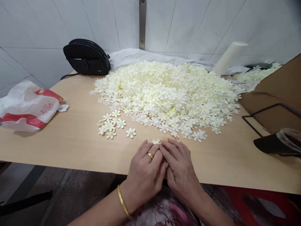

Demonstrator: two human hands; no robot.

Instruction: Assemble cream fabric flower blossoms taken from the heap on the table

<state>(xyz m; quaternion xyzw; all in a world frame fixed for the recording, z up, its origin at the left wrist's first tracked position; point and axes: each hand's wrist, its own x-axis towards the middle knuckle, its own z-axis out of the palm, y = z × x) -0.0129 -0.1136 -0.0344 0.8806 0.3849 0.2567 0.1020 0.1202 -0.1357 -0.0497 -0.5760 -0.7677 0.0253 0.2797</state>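
Note:
My left hand, with a gold ring and a gold bangle, meets my right hand at the table's front edge. Both have their fingers curled and pressed together around one small cream artificial flower. Only a few petals show beyond the fingertips; the rest is hidden by my fingers. Just ahead lies a single loose flower, with a small cluster of flowers to its left. Behind them spreads a large heap of the same pale flowers.
A black bag stands at the back left of the wooden table. A white and red plastic bag lies far left. On the right are a cardboard box, a black wire frame, a dark cup-like container and a white cone.

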